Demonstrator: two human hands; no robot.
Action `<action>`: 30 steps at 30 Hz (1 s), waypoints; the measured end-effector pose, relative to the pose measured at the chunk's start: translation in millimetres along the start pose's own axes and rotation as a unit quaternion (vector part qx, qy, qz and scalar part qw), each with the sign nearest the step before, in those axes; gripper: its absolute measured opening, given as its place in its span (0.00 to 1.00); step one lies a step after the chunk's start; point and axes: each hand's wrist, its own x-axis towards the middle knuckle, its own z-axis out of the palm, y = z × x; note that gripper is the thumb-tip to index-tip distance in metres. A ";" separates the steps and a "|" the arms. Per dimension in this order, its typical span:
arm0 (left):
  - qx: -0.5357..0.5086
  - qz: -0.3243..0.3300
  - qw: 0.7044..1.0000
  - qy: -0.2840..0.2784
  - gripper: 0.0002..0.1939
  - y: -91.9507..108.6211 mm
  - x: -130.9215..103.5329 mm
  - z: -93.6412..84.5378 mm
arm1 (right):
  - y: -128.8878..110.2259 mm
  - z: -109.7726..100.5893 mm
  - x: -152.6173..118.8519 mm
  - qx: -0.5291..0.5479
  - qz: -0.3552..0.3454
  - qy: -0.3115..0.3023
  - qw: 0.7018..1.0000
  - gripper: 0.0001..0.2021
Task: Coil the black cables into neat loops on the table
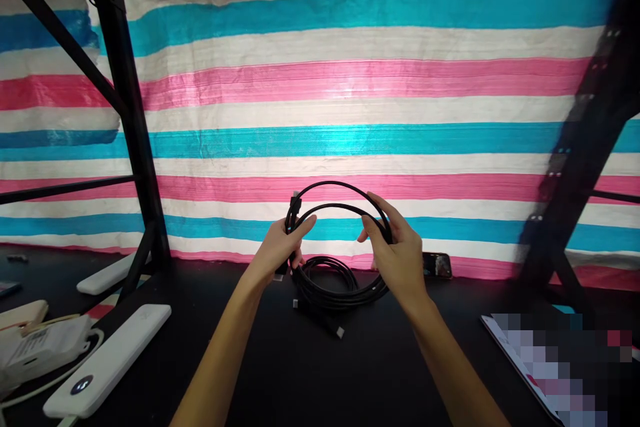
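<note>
We grip a looped black cable (331,205) at centre with left hand (286,240) and right hand (400,247) | white adapter's label (37,349), lower left: unreadable | lower right: pixelated

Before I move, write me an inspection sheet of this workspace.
Surface: matte black tabletop; visible parts look dry.
Things in hand: large loops of thin black cable, held upright.
Clutter: at left, long white slab-shaped device with round dark display, similar white slab behind, white boxy adapter; at right, dark phone and a partly pixelated flat item.
Hands: left hand and right hand grip opposite sides of the loops.
Cables: smaller black coil behind the loops, pale-tipped connector in front; whether they join is unclear. White cord by the adapter.
Surroundings: striped pink, blue and white sheeting, black frame. Other people: nothing seen.
</note>
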 end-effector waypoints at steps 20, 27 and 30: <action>-0.153 -0.077 0.978 -0.123 0.27 8.1 -2.6 -5.6 | 11.5 -0.7 0.2 -0.030 -0.027 -0.009 0.999 0.14; -0.116 -0.045 0.987 -0.097 0.27 12.6 -6.3 0.7 | 3.6 -2.2 -0.8 -0.053 -0.041 -0.044 0.997 0.13; -0.182 -0.046 0.975 -0.117 0.25 14.6 -6.4 2.3 | -1.3 -2.4 -1.2 -0.049 -0.040 -0.048 0.997 0.12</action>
